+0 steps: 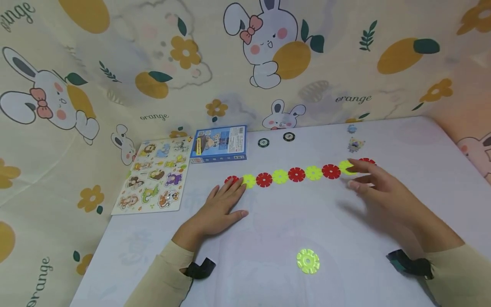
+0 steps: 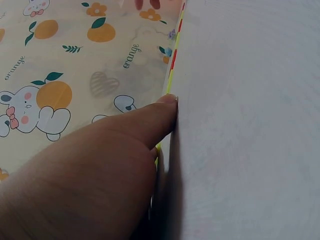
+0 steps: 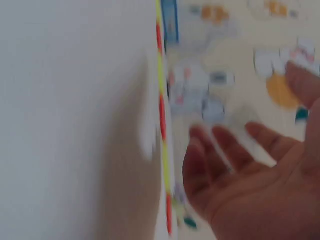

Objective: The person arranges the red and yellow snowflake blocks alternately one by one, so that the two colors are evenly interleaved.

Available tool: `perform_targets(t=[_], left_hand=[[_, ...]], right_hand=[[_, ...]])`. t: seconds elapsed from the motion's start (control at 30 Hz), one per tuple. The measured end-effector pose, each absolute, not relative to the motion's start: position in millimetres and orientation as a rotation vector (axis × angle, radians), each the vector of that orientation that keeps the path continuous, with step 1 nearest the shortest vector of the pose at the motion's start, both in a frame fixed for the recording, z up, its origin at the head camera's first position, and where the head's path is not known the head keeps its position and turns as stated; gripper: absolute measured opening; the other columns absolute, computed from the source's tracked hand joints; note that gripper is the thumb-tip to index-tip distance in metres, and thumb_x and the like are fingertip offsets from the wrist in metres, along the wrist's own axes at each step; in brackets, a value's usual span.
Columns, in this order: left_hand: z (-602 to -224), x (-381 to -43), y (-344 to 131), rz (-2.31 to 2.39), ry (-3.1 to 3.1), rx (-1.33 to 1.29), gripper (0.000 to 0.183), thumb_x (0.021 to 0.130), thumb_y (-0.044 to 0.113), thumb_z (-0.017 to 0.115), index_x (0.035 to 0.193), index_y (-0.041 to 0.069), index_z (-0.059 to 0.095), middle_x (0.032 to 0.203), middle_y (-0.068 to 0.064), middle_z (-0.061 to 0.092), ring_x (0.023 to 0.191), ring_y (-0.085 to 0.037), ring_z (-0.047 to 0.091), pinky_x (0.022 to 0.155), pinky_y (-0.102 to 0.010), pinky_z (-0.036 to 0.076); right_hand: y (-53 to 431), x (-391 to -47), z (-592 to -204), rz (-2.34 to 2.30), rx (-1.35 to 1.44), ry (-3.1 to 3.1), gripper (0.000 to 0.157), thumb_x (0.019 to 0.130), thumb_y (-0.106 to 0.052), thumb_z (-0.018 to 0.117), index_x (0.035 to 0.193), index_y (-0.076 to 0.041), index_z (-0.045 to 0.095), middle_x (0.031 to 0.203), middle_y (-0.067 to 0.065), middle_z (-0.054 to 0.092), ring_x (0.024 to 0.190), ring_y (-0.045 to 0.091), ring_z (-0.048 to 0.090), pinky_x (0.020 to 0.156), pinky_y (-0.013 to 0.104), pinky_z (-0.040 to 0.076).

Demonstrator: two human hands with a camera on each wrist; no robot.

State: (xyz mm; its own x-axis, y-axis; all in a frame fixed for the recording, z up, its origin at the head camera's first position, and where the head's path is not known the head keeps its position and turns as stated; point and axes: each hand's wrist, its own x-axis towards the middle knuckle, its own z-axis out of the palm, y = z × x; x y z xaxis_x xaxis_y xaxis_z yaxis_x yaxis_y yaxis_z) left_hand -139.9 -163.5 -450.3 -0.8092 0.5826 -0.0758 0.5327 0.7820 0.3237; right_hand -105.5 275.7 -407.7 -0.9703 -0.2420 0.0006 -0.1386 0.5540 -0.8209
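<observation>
A row of flat notched discs, red and yellow-green by turns, crosses the white table; a red disc [image 1: 296, 174] lies near its middle. My left hand [image 1: 219, 213] rests flat on the table, its fingertips touching the row's left end and partly covering the red disc [image 1: 231, 179] there. Over the right end hovers my right hand [image 1: 383, 194], fingers loosely bent and holding nothing. It partly hides a yellow-green disc [image 1: 346, 167] and the last red disc [image 1: 367, 161]. Apart from the row, a single yellow-green disc [image 1: 308, 261] lies nearer to me.
At the back left lie an animal puzzle board [image 1: 155, 175] and a blue box [image 1: 219, 144]. Two dark round chips [image 1: 263, 142] sit right of the box. Small figures [image 1: 356, 144] lie at the back right. A patterned cloth [image 1: 238, 98] hangs behind the table.
</observation>
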Motion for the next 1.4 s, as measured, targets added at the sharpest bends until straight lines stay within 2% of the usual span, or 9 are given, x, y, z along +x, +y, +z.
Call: perform_targets(t=[0.17,0.3,0.47,0.67,0.83,0.93,1.17,1.3,1.4], left_hand=[[-449,-140,-162,0.434,2.805,0.886,0.078,0.091,0.065,0.042,0.154,0.027,0.016,0.159,0.011,0.004,0.144,-0.019,-0.003,0.111,-0.055,0.0],[-450,-140,-163,0.439,2.8,0.885,0.078,0.091,0.065,0.041,0.154,0.026,0.016,0.159,0.01,0.004,0.144,-0.02,-0.003,0.111,-0.056,0.0],[-450,-140,-163,0.447,2.795,0.883,0.078,0.091,0.064,0.041,0.154,0.026,0.016,0.159,0.01,0.005,0.144,-0.019,-0.003,0.111,-0.056,0.0],[-450,-140,-163,0.444,2.798,0.884,0.078,0.091,0.064,0.042,0.154,0.026,0.017,0.159,0.01,0.004,0.144,-0.019,-0.003,0.111,-0.055,-0.001],[-451,-141,-163,0.433,2.808,0.882,0.078,0.091,0.065,0.041,0.154,0.026,0.017,0.159,0.01,0.005,0.144,-0.018,-0.003,0.111,-0.055,0.0],[-451,-141,-163,0.424,2.809,0.883,0.079,0.091,0.065,0.041,0.154,0.026,0.016,0.159,0.01,0.005,0.144,-0.018,-0.004,0.111,-0.055,0.0],[-451,-140,-162,0.443,2.802,0.892,0.078,0.091,0.064,0.042,0.154,0.026,0.016,0.159,0.01,0.004,0.144,-0.019,-0.003,0.111,-0.055,0.0],[-451,-141,-162,0.438,2.8,0.889,0.078,0.091,0.064,0.041,0.154,0.027,0.015,0.159,0.01,0.004,0.144,-0.018,-0.004,0.111,-0.054,0.0],[-451,-141,-161,0.434,2.797,0.888,0.078,0.091,0.065,0.041,0.154,0.027,0.015,0.159,0.011,0.003,0.144,-0.018,-0.004,0.111,-0.055,0.0]], right_hand=[[236,-80,-415,-1.512,-0.572,2.321,0.072,0.087,-0.016,0.071,0.148,-0.028,0.034,0.136,0.006,0.049,0.115,0.027,0.051,0.083,0.035,0.052],[207,-60,-421,-1.262,-0.67,2.253,0.075,0.08,-0.033,0.077,0.145,-0.033,0.039,0.133,-0.008,0.05,0.119,0.016,0.045,0.093,0.034,0.046],[187,-46,-423,-0.946,-0.837,2.379,0.051,0.075,-0.046,0.078,0.121,-0.041,0.057,0.115,-0.023,0.05,0.113,0.008,0.042,0.091,0.037,0.044],[195,-57,-420,-1.176,-0.612,2.287,0.027,0.08,-0.036,0.078,0.1,-0.03,0.06,0.096,-0.008,0.06,0.093,0.019,0.054,0.073,0.027,0.052],[234,-88,-427,-1.357,-0.325,2.492,0.026,0.085,-0.036,0.072,0.108,-0.025,0.064,0.102,0.001,0.06,0.093,0.026,0.053,0.066,0.029,0.054],[270,-109,-434,-1.429,-0.057,2.626,0.039,0.089,-0.045,0.065,0.119,-0.022,0.06,0.109,0.005,0.056,0.093,0.028,0.053,0.065,0.028,0.054],[353,-139,-446,-1.703,0.566,2.627,0.053,0.09,-0.051,0.056,0.136,-0.025,0.054,0.12,0.002,0.047,0.096,0.019,0.048,0.066,0.014,0.049],[371,-145,-449,-1.664,0.675,2.603,0.055,0.091,-0.05,0.056,0.142,-0.033,0.046,0.126,0.003,0.045,0.099,0.02,0.052,0.065,0.012,0.049],[370,-144,-447,-1.465,0.584,2.727,0.06,0.093,-0.05,0.053,0.147,-0.028,0.04,0.134,0.013,0.039,0.108,0.03,0.05,0.065,0.017,0.051]])
